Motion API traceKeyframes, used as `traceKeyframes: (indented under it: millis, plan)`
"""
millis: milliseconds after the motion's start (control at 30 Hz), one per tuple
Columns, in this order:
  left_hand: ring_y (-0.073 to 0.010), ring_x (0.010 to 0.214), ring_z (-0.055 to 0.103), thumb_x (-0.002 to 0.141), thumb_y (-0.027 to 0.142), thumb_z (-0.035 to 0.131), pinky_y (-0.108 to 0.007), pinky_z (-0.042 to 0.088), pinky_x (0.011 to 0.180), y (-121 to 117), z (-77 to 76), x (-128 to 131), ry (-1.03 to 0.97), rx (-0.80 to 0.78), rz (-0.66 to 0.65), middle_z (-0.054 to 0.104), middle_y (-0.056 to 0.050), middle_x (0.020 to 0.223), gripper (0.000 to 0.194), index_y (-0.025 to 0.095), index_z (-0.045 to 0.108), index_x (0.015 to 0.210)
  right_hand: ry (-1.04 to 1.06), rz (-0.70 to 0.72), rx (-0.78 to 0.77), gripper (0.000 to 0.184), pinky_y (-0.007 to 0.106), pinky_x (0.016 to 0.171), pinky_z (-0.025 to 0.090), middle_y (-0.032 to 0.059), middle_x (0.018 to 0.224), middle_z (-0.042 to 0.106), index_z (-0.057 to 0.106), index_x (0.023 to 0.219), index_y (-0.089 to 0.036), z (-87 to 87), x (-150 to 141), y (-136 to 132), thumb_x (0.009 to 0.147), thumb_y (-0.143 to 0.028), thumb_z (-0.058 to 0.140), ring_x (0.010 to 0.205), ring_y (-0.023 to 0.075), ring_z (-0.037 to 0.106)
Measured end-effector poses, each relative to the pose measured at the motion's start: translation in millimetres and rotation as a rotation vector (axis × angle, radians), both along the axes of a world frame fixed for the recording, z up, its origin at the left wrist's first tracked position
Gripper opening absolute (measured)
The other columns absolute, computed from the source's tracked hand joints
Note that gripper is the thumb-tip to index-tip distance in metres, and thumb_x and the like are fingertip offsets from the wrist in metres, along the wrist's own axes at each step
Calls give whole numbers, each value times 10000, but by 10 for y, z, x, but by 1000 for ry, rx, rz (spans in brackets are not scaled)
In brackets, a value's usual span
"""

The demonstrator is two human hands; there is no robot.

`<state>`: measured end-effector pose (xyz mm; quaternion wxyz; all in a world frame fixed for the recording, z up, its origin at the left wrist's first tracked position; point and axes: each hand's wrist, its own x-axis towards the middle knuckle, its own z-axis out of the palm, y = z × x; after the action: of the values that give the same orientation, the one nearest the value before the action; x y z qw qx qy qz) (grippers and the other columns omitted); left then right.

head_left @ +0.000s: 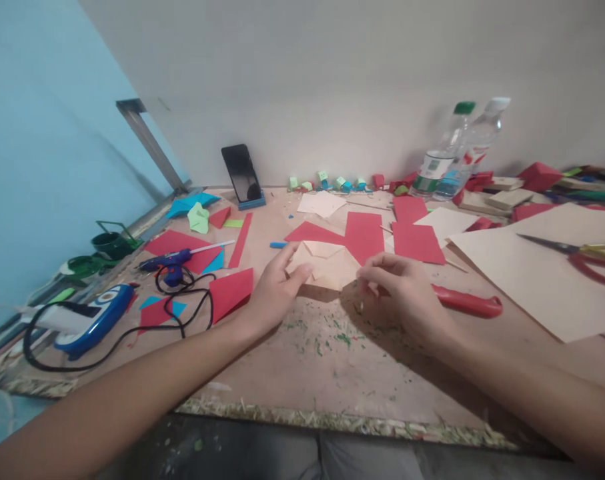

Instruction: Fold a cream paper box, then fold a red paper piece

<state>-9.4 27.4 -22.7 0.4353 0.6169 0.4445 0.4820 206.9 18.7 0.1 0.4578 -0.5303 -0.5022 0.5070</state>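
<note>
Note worktop [262, 380] loaded along sides and rear, presumably to leave elbow room at front centre. At right, see cream paper sheets [522, 287] laid flat. At rear, see plastic bottles [435, 167] upright near wall [332, 87], likely clear of both arms. At left, see blue hot-glue gun [177, 259] lying across red paper [155, 243]. Over the sheets, see scissors [582, 257], perhaps weighting them. Log left grip [282, 287] as clasping folded cream paper [329, 263] by its left side, thumb uppermost, apparently to steady the creases. Log right grip [397, 287] as curled, fingertips by the paper's right corner; cannot tell whether pinching. Place folded paper front centre, between both. Nearer the front edge, see green shavings [347, 340] scattered.
</note>
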Motion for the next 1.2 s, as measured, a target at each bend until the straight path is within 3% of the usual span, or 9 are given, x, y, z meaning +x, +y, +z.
traceKeyframes:
  millis: [167,300,400,500,600,733,833,1000,1200]
  plan:
    - [-144,710,704,910,379,723,-229,583,602,-36,-2,48,-192,-166,-92,747,-34,973,339,208,554,1148,-7,10,-5,206,276,538,506,5,628,692,648,739,-196,-37,-23,59,703,-338,792,523,142,611]
    - [-173,682,746,868,409,783,-273,631,613,-61,6,78,-241,-266,-176,743,-15,864,469,226,472,1167,32,59,-43,317,272,554,514,34,749,751,719,941,-186,-53,-48,60,730,-403,813,627,170,675]
    - [-185,647,759,873,420,786,-299,641,630,-73,18,83,-260,-324,-254,751,-11,820,508,236,432,1188,109,84,-71,209,261,584,496,21,730,738,745,864,-178,-69,-46,57,713,-313,794,620,144,637]
    - [-190,703,770,849,415,808,-315,650,661,-74,11,82,-298,-369,-230,771,-33,921,522,240,437,1171,138,75,-101,123,266,589,470,16,697,721,755,784,-171,-71,-39,58,668,-207,736,592,134,594]
    - [-182,736,753,845,418,809,-289,632,654,-47,-1,62,-264,-324,-150,767,-35,924,465,220,503,1133,85,66,-105,110,275,599,453,13,679,701,762,769,-172,-27,-43,51,671,-217,738,606,140,580]
    - [-161,707,715,785,322,852,-242,586,607,34,53,-11,-193,-140,-15,751,-18,834,394,183,615,1068,-78,75,-77,126,282,605,437,10,666,678,782,769,-174,48,-41,45,712,-282,753,615,141,550]
    - [-146,723,698,775,271,839,-222,554,608,94,110,-78,-106,-59,-42,748,-34,855,318,150,702,1035,-157,104,-46,146,289,606,422,27,708,703,795,788,-169,61,-22,63,719,-284,738,649,156,570]
    - [-132,650,655,808,310,825,-216,509,575,129,121,-141,-119,-141,-99,702,-6,738,316,151,720,1061,-219,77,16,126,295,582,385,1,634,634,764,727,-183,71,2,88,731,-293,703,602,146,519]
    - [-168,749,691,801,307,841,-260,531,667,99,98,-98,-120,-194,-148,753,-48,849,364,162,720,1112,-164,122,60,188,292,588,404,11,666,667,755,704,-196,58,-9,42,780,-366,728,619,156,546]
